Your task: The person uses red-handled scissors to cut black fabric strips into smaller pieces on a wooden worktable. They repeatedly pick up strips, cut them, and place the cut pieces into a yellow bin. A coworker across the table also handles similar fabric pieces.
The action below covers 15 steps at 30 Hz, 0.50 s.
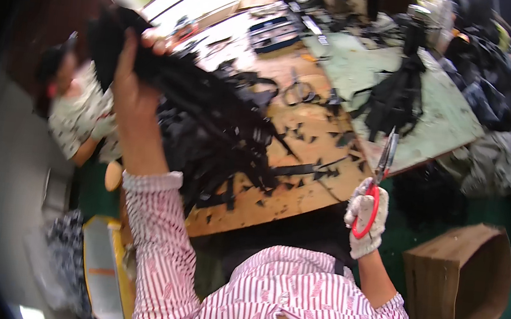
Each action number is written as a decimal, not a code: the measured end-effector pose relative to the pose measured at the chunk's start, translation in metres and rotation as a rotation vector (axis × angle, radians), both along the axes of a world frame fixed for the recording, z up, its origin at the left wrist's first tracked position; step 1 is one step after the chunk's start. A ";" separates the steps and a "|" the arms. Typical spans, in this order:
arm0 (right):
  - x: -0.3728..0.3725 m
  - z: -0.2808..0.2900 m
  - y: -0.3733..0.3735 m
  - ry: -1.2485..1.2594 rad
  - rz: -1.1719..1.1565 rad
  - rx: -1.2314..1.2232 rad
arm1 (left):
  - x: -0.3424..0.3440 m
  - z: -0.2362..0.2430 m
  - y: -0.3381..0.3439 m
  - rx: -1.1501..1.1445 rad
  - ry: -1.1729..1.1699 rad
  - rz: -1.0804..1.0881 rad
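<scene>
My bare left hand is raised at the upper left, its fingers closed around a bundle of black fabric strips. The strips trail down to the right over the wooden table, and their upper end is blurred. On my right hand is a white knit glove. It grips scissors by their red handles, blades pointing up and away near the table's right edge. Small black scraps lie scattered between the two hands.
Another pair of scissors lies farther back. A second black bundle rests on a pale green board. An open cardboard box stands on the floor at right. Another person is at the far left.
</scene>
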State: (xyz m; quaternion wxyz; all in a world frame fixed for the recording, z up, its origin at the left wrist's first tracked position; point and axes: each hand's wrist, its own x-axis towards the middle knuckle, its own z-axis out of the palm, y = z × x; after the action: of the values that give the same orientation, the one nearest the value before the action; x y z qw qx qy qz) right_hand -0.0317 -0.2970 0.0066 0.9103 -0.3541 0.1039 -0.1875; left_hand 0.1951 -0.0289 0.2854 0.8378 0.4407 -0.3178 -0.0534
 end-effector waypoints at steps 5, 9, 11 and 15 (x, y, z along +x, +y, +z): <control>0.003 0.010 -0.027 -0.020 -0.252 0.009 | -0.012 -0.012 -0.066 -0.001 0.012 -0.125; 0.007 0.002 -0.044 0.010 -0.335 -0.007 | -0.013 -0.014 -0.114 -0.006 0.033 -0.257; 0.007 -0.009 -0.052 0.034 -0.387 0.012 | -0.011 -0.016 -0.143 0.005 0.060 -0.320; 0.010 -0.018 -0.069 0.031 -0.408 0.031 | 0.004 -0.029 -0.197 0.125 0.155 -0.186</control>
State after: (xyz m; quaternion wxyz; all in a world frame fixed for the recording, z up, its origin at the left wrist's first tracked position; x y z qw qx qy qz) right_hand -0.0219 -0.3656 -0.0112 0.8571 -0.3143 0.1906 -0.3609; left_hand 0.1987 -0.2255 0.2561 0.8223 0.4550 -0.2877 -0.1844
